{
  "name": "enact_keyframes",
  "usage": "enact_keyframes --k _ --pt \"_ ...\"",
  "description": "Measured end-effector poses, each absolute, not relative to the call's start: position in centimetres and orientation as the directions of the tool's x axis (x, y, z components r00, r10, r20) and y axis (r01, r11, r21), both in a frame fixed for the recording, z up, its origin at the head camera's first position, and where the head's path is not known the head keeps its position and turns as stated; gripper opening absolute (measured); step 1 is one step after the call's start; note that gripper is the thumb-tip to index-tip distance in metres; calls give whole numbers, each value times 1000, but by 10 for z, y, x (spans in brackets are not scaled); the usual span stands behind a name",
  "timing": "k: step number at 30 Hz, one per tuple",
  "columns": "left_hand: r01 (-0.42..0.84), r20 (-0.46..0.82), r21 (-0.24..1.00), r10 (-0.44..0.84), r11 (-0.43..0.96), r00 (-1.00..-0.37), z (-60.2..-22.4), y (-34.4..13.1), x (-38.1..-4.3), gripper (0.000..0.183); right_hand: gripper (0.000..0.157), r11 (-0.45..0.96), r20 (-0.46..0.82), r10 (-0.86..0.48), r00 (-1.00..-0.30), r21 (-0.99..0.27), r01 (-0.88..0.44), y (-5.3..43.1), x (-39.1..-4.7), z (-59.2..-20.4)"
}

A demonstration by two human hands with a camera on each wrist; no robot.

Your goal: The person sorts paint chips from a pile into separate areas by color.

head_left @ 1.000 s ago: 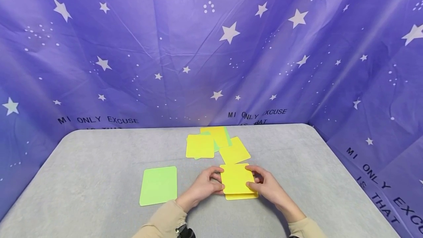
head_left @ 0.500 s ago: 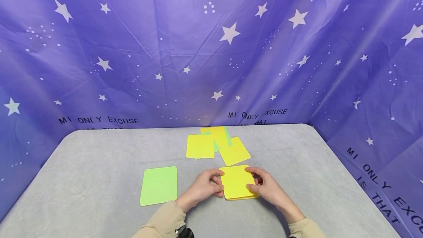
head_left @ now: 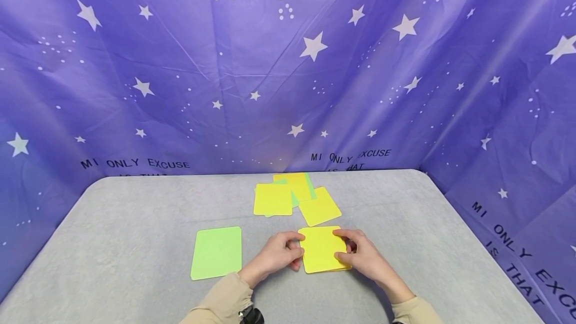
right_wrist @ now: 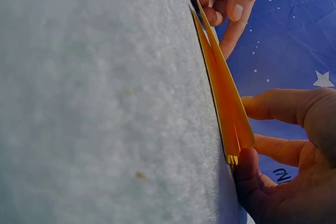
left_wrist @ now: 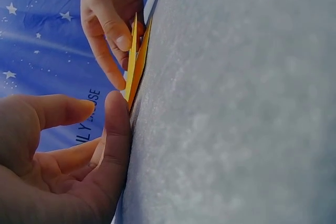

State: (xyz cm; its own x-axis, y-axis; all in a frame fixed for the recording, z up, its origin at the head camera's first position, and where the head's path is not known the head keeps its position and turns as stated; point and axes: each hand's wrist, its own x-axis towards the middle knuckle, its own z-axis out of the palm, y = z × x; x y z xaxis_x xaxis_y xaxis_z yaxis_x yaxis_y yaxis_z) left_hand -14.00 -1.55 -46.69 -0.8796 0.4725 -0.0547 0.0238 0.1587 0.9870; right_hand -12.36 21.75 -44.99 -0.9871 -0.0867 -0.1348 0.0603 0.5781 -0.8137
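Grey table point(head_left: 135, 214) before star-printed purple curtain point(head_left: 252, 54)

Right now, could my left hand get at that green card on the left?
Probably yes: the green card lies uncovered on the table, left of the left hand, with nothing seen standing between them.

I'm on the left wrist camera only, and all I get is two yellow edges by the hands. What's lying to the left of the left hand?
Observer: A flat, light-green, roughly square card with rounded corners; the head view shows it.
Operator: And farther out, ahead of the work?
Observer: An overlapping pile of square yellow and green cards.
Operator: Does what I see edge-on line up from above?
Observer: Nearly. The upper square yellow card leaves a thin sliver of the lower yellow card showing along its near edge, toward the right hand.
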Motion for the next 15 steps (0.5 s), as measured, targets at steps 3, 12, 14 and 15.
enact_keyframes --k 3,12,14,15 --pt "7 -69 988 483 153 -873 -467 -16 -141 33 49 598 -139 -78 -987 -799 65 217 -123 -451" --pt "-65 -103 994 518 92 -849 -465 -26 -140 39 44 597 -107 -110 -988 -802 21 219 -129 -449" --pt "-78 -113 993 512 89 -852 -465 -30 -141 40 42 593 -96 -109 -989 -805 13 219 -131 -447" --pt "-80 -114 993 507 87 -854 -464 -32 -142 41 41 588 -96 -100 -990 -809 19 219 -132 -446"
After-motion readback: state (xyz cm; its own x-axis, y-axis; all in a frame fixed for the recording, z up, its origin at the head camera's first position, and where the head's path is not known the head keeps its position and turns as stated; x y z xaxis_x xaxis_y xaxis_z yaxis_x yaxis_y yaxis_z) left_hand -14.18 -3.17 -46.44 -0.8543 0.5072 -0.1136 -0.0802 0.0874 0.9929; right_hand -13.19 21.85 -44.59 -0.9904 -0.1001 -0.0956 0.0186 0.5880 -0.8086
